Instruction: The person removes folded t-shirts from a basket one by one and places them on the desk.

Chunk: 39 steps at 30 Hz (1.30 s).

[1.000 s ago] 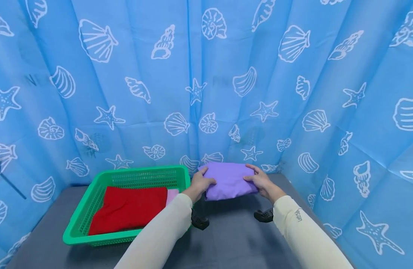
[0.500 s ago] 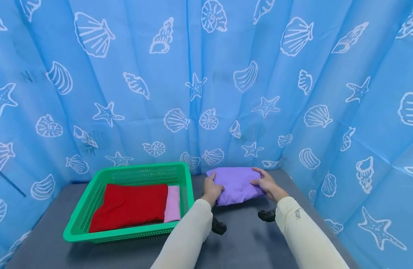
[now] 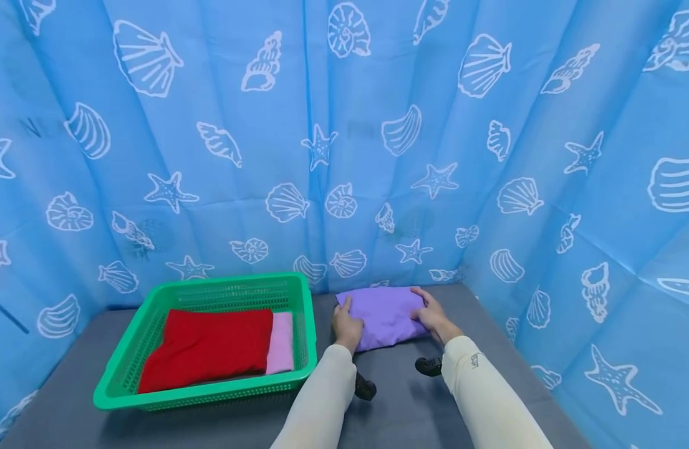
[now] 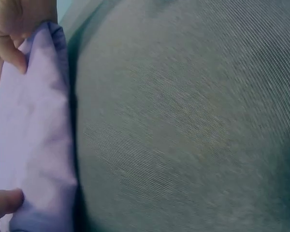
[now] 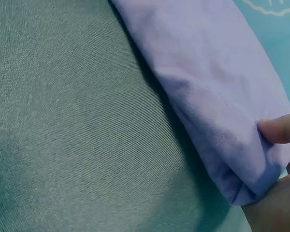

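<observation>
A folded purple cloth [image 3: 385, 317] lies low over the grey table near the curtain. At its left side my left hand [image 3: 347, 325] grips it, thumb on top. My right hand [image 3: 432, 315] holds the opposite side the same way. The right wrist view shows the right thumb [image 5: 280, 128] pressing the top of the purple cloth [image 5: 208, 96], with layered folds at the near corner. In the left wrist view, the left thumb [image 4: 7, 202] rests on the cloth [image 4: 36, 130], and most of that hand is out of frame.
Left of the hands stands a green plastic basket [image 3: 105, 385], holding a folded red cloth [image 3: 209, 346] and a folded pink cloth [image 3: 280, 343]. A grey table [image 3: 400, 411] lies under everything. A blue shell-print curtain [image 3: 344, 143] encloses the back and sides.
Both hands have lowered the purple cloth toward the table, first moving it slightly right. The left forearm has shifted away from the basket, uncovering the pink cloth.
</observation>
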Available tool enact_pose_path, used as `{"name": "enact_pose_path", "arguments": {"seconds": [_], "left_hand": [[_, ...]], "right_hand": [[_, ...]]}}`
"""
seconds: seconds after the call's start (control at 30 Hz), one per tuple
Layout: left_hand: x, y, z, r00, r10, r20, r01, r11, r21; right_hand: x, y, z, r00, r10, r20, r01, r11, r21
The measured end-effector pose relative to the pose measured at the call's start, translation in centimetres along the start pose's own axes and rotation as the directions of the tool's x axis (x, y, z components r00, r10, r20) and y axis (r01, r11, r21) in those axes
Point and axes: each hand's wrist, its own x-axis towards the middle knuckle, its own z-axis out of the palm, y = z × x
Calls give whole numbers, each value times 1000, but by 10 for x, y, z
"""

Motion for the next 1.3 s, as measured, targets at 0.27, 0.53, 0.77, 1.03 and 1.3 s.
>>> {"name": "enact_pose_path", "arguments": {"seconds": [0.27, 0.53, 0.77, 1.03, 1.3], "left_hand": [[0, -9, -3, 999, 37, 1, -37, 999, 15], [-7, -9, -8, 1000, -20, 4, 20, 1000, -7], [-19, -7, -4, 996, -18, -82, 11, 996, -88], [-48, -6, -10, 986, -101, -129, 63, 961, -269], [-86, -9, -26, 990, -99, -100, 67, 956, -284]], "right_hand": [[5, 8, 9, 996, -49, -79, 44, 997, -70], [-2, 9, 22, 988, -52, -143, 22, 978, -206], [-20, 8, 29, 944, -151, -294, 101, 979, -179], [-49, 7, 47, 906, -236, -352, 221, 972, -83], [-88, -9, 66, 930, -258, -262, 300, 944, 137]]}}
